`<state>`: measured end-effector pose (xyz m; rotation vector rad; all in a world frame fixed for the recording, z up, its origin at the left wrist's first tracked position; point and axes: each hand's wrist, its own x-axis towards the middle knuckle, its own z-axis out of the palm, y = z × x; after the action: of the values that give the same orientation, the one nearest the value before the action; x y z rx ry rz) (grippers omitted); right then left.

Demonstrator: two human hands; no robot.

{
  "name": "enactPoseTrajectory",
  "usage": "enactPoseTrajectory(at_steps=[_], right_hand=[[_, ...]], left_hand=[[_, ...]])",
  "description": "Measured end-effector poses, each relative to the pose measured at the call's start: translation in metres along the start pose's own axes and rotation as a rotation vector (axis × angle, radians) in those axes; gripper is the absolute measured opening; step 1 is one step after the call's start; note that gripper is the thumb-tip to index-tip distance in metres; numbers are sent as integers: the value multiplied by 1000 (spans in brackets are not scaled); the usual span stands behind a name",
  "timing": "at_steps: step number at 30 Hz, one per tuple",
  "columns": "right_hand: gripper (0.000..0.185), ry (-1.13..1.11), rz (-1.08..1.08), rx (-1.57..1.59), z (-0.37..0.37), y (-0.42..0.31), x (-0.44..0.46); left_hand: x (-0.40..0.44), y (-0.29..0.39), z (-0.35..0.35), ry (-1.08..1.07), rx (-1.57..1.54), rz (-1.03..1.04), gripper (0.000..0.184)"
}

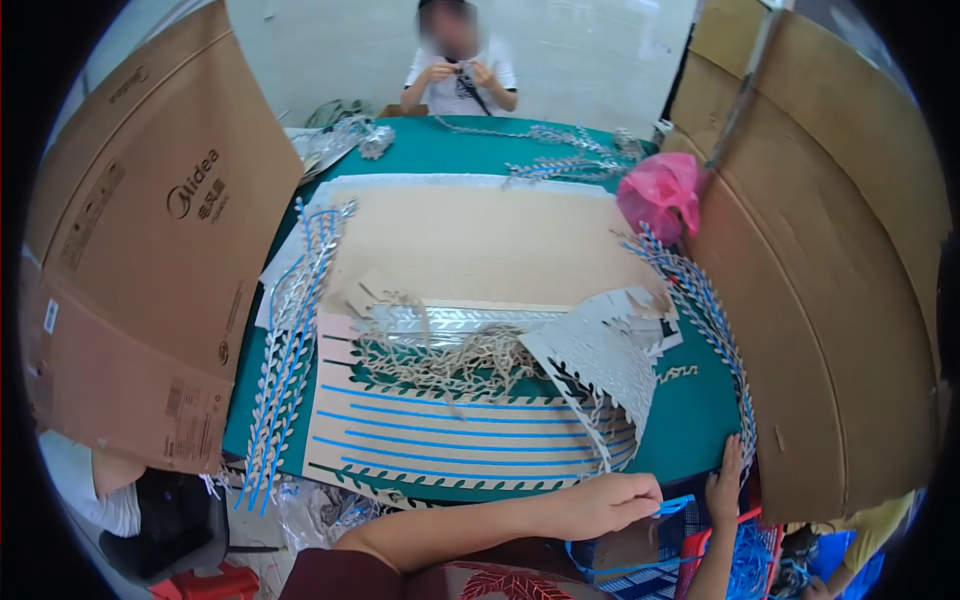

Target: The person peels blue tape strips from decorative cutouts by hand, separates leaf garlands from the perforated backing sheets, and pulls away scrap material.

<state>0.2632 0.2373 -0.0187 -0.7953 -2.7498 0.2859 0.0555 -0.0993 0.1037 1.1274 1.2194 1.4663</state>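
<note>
My left hand [615, 502] is closed, with a thin blue strip [676, 505] coming out past its fingers at the front edge of the table. My right hand [725, 488] lies with fingers stretched out at the table's right front edge, near the lower end of a bundle of leaf-shaped strips with blue lines [712, 300]. In front of me is a pink sheet [335, 420] with blue lines and cut-out leaf shapes. A white sheet with leaf cut-outs [600, 350] curls up over its right part. Tangled beige leaf strips [470, 365] lie behind the blue lines.
Tall cardboard panels stand left [150, 240] and right [790, 300] of the green table [420, 150]. More leaf strips [290, 360] lie at the left. A pink plastic bag [660, 195] sits at the right. Below is a red basket [692, 560]. A person [462, 80] sits opposite.
</note>
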Motion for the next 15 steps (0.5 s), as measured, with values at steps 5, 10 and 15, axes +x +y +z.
enactPoseTrajectory(at_steps=[5, 10, 15], right_hand=[[65, 55, -79, 254, -42, -81, -14], [47, -450, -88, 1250, -59, -170, -96], [38, -530, 215, 1349, -117, -119, -131]], left_hand=[[-1, -4, 9, 138, -331, -35, 17], [23, -15, 33, 164, -489, -63, 18], [35, -34, 47, 56, -695, 33, 21]])
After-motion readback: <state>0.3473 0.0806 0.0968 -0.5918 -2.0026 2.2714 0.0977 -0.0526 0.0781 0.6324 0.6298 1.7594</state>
